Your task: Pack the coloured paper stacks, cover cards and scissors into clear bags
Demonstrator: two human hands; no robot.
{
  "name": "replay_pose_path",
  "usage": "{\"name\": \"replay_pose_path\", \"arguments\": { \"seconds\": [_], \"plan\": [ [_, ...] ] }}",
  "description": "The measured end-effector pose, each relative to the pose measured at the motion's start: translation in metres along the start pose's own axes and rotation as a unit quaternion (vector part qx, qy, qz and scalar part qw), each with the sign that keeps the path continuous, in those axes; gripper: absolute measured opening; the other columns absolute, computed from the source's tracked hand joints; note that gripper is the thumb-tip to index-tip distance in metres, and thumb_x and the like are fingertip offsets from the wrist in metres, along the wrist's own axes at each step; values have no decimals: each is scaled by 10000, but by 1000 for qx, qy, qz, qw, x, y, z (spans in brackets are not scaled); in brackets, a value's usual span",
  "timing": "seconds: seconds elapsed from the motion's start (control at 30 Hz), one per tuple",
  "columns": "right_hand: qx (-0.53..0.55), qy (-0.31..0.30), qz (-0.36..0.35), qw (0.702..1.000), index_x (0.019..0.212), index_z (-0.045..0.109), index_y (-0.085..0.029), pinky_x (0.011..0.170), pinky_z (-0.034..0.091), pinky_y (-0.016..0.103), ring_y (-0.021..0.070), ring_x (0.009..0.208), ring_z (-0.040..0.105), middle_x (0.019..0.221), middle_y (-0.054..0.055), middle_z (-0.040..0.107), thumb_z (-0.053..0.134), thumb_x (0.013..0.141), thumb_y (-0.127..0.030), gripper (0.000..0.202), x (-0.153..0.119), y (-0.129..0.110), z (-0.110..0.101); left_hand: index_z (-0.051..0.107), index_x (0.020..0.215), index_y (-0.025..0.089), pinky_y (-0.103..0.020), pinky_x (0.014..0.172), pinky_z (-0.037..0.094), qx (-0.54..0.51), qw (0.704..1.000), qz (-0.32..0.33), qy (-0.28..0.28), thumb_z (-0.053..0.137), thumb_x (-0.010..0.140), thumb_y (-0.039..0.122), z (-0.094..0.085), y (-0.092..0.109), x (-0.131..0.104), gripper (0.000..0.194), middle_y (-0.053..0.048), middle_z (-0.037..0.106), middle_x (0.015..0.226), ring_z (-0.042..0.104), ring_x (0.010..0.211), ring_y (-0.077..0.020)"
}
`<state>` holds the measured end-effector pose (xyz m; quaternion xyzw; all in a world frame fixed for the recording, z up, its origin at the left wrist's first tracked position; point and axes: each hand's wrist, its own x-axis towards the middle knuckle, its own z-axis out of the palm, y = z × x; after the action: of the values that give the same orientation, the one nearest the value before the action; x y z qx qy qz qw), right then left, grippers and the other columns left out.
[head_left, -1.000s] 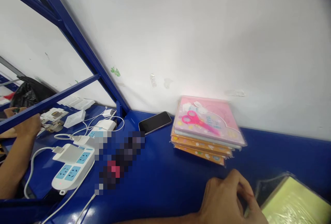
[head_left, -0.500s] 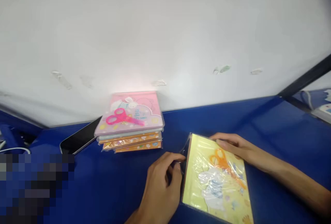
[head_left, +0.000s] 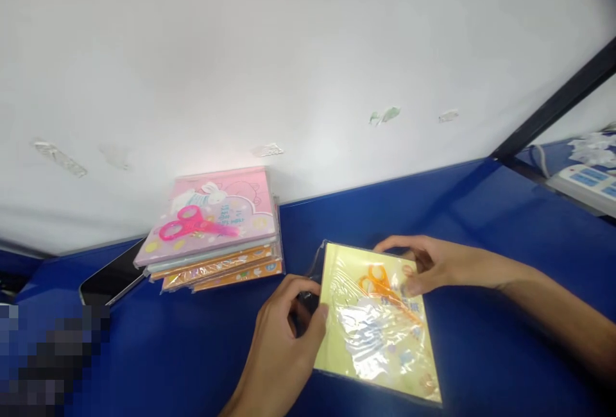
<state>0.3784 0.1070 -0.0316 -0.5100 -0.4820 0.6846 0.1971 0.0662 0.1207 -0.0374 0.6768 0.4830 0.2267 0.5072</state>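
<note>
A yellow booklet (head_left: 332, 333) in clear plastic wrap lies between my hands, with a pair of orange scissors (head_left: 378, 283) under the film. My left hand (head_left: 283, 333) pinches the booklet's left edge between thumb and fingers. At the upper right, my right hand (head_left: 428, 266) grips the other side, its thumb over the cover and its fingers behind the edge. Glare hides part of the cover picture. To the left stands a stack of similar wrapped booklets (head_left: 219, 276), topped by a pink one (head_left: 248, 189) with pink scissors (head_left: 192, 223).
A black phone (head_left: 110, 279) lies partly behind the stack on the blue table (head_left: 192, 340). The white wall (head_left: 308, 51) rises along the back edge and bears scraps of tape. A dark frame bar (head_left: 553, 106) stands at the right, with a white power strip (head_left: 584, 179) beyond it.
My right thumb has shifted onto the booklet's cover, and my right hand now grips its side. The booklet's glare has changed as its tilt altered. The whole view has swung right.
</note>
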Motion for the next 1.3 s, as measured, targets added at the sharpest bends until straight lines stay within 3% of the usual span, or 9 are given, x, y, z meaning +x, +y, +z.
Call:
{"name": "replay_pose_path", "arguments": {
  "seconds": [0.27,0.33,0.5,0.7,0.9,1.0,1.13,1.2,1.3],
  "plan": [
    [-30,55,-26,998,1008,744,-210,585,539,222,113,621,649,789,1,756,837,789,-361,282,-4,-6,-14,675,1015,223,-244,504,350,-23,999,-46,11,623,902,482,3,-9,0,287,-13,705,746,591,600,-167],
    [-39,58,-25,997,1014,748,-207,575,532,224,118,622,648,776,2,751,833,796,-360,280,-6,-7,-18,659,1066,216,-245,491,369,-40,997,-64,10,614,902,525,3,-11,-1,353,-9,698,688,586,554,-170],
    [-56,94,-34,993,1094,756,-211,597,491,234,110,609,600,697,-13,690,788,854,-350,279,-16,-7,-31,611,1079,214,-286,596,524,-152,985,-75,-5,642,892,521,2,-8,-1,361,-82,777,954,715,722,-225],
    [-69,207,-58,974,1211,734,-231,668,462,261,127,701,591,771,11,674,707,916,-386,333,-31,-7,-53,542,1002,232,-319,624,569,-185,978,-96,6,646,895,538,2,-10,1,340,-87,793,943,756,781,-267],
    [-196,361,-39,911,1253,670,-211,659,461,329,192,688,605,770,50,693,681,885,-544,497,-33,13,-88,538,985,231,-303,663,578,-219,970,-90,53,693,868,523,-1,-13,7,350,-78,790,1003,759,858,-252],
    [-316,483,-26,816,1275,632,-221,783,470,427,290,834,655,944,106,732,660,886,-558,515,-29,24,-99,543,972,232,-281,645,569,-239,964,-92,67,709,861,515,0,-10,6,347,-59,793,979,758,812,-227],
    [-426,593,-125,671,1188,656,-224,939,410,494,377,1073,601,1097,158,698,565,973,-492,355,-23,15,-75,539,961,230,-271,603,559,-247,963,-88,58,710,867,507,2,-7,3,339,-47,795,942,754,754,-218],
    [-419,580,-182,675,1058,661,-240,898,430,447,331,992,624,1032,124,699,525,1003,-479,280,-18,6,-47,532,962,231,-270,605,562,-248,964,-85,53,705,875,506,1,-9,3,336,-45,794,949,755,756,-216],
    [-433,429,-224,760,936,611,-242,748,437,371,251,803,626,874,62,680,518,1009,-499,283,-8,-2,2,530,964,232,-281,619,574,-245,965,-77,46,704,875,514,0,-13,4,343,-60,791,992,760,806,-232]
  ]
}}
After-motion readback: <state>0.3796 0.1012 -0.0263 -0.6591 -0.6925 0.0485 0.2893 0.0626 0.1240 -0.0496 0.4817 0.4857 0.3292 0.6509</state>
